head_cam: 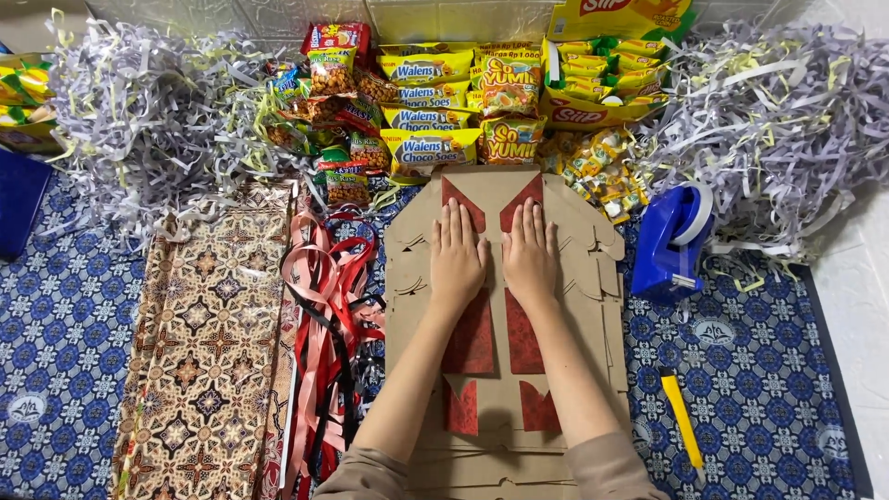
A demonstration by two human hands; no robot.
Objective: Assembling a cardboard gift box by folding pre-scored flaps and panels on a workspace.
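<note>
Sleeves cut off at bottom edge. Left hand [456, 255] and right hand [529, 252] lie flat, fingers released, gripping nothing, pressing the brown die-cut cardboard stack with red panels [500, 370], centre of the blue patterned mat [56, 324]; hands hide its middle. Yellow utility knife [682, 417] right; tangled red ribbons [329, 315] left; blue tape dispenser [673, 243] beyond. Farther: open yellow carton [579, 113] holding yellow sachets [602, 60], heaped snack packets [426, 102], shredded paper [139, 111].

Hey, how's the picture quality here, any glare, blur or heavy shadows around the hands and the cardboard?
Head view: even, bright light, sharp throughout; the left hand and right hand lie flat on the cardboard cutout, casting only thin soft shadows. Mild shine on the snack packets and blue tape dispenser; no motion blur. Slight wide-angle bending at the edges, seen in the shredded paper.
</note>
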